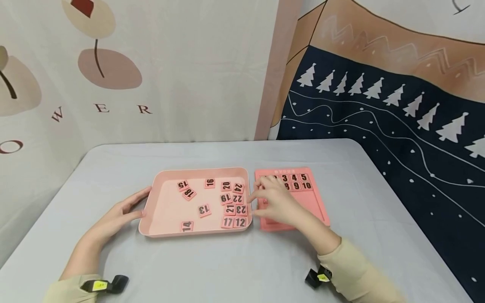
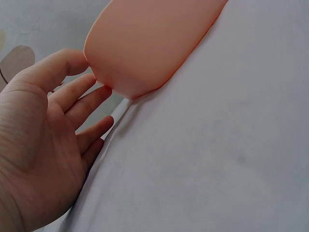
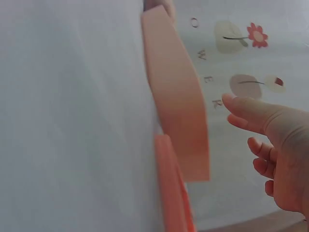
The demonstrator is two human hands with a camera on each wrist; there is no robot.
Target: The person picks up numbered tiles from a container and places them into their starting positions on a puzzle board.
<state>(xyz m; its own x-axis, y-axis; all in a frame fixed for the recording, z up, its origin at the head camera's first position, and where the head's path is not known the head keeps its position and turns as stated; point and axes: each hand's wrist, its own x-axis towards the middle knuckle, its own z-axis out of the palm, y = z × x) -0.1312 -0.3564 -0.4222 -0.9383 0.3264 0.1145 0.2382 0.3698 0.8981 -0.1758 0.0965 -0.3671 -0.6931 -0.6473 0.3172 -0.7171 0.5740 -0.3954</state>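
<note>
A pink tray (image 1: 166, 198) lies on the table with loose number tiles in it, among them the 13 tile (image 1: 204, 210), the 16 tile (image 1: 209, 183) and the 12 tile (image 1: 240, 222). My left hand (image 1: 118, 216) touches the tray's left end with thumb and fingers spread and relaxed. To the right lies a coral number board (image 1: 303, 206), its top rows filled with tiles up to 10. Above the gap between tray and board hovers my right hand (image 1: 275, 200), fingers loosely bent and apart, nothing visible between them (image 3: 285, 145). It hides the board's left part.
A pale cloth covers the table (image 1: 212, 269). Behind it hangs a light curtain (image 1: 197, 75) with printed letters, and a dark cloth (image 1: 379, 118) with white trees hangs at the right. Black wrist cameras sit on both sleeves.
</note>
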